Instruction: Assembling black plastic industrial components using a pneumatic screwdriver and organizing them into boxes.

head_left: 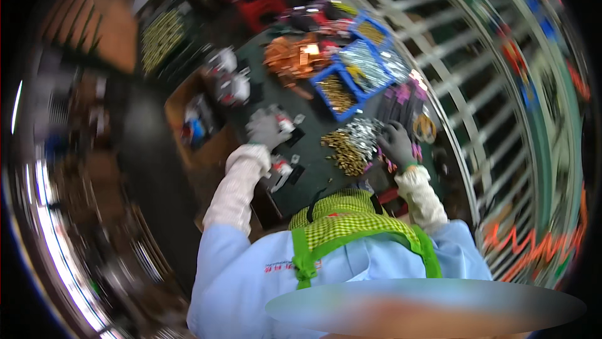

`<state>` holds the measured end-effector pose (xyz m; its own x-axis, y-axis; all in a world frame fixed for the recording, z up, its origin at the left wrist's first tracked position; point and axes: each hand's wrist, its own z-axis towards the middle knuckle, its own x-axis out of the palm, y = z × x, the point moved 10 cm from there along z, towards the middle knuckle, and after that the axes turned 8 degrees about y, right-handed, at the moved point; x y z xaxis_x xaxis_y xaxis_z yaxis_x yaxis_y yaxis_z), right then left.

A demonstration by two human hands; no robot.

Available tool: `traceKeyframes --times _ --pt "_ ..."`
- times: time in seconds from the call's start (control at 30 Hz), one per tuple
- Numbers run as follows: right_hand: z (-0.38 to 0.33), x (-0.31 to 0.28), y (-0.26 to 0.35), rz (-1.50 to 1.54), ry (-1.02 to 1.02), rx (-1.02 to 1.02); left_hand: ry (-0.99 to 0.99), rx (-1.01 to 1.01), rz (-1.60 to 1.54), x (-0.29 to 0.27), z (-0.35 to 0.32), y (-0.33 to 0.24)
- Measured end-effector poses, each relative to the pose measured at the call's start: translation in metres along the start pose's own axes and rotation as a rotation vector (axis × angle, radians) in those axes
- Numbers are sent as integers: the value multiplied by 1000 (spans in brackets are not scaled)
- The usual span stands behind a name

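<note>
Brown cardboard forms the box [210, 156] to the left of the grey-gloved left hand [266, 128]. Motion blurs this hand; its fingers look partly bent beside a small red-and-white part [285, 124], just off their right side, but whether they grip it I cannot tell. A second small red-and-white part [281, 167] lies below that hand, nearer the body. Between the hands, a heap of small brass-coloured metal pieces [348, 153] adjoins a heap of shiny silver metal pieces [362, 134]; together they slant from near-left to far-right, the silver end pointing at the grey-gloved right hand [396, 142]. Clearly the nearer one, that hand sits at the silver edge, fingers bent narrowly; whether it pinches anything is unclear.
</note>
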<state>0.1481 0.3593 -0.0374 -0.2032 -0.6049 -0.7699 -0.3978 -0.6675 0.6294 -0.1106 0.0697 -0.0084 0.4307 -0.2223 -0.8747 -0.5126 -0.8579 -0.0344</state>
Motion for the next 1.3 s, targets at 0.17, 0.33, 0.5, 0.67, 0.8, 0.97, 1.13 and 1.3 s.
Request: traceKeyframes --times 0.17,0.33,0.5,0.67,0.8,0.97,1.13,1.3 --pt "54 16 155 110 168 -452 20 -31 -249 -4 -12 27" --pt "76 54 338 196 405 -845 -287 -63 -566 4 -78 104" --pt "46 165 483 1 592 -1353 -567 -225 -902 94 -186 194" --pt "67 373 541 -567 701 -1248 -496 -453 -1411 237 -262 233" --pt "114 502 547 -840 696 -945 -373 -570 -1520 313 -295 246" --pt "159 587 550 -772 628 -806 -442 -544 -1662 348 -287 268" --pt "171 619 549 -732 617 -875 -430 -456 -1552 343 -243 301" --pt "162 522 594 -440 61 -1210 -481 -359 -1565 323 -204 325"
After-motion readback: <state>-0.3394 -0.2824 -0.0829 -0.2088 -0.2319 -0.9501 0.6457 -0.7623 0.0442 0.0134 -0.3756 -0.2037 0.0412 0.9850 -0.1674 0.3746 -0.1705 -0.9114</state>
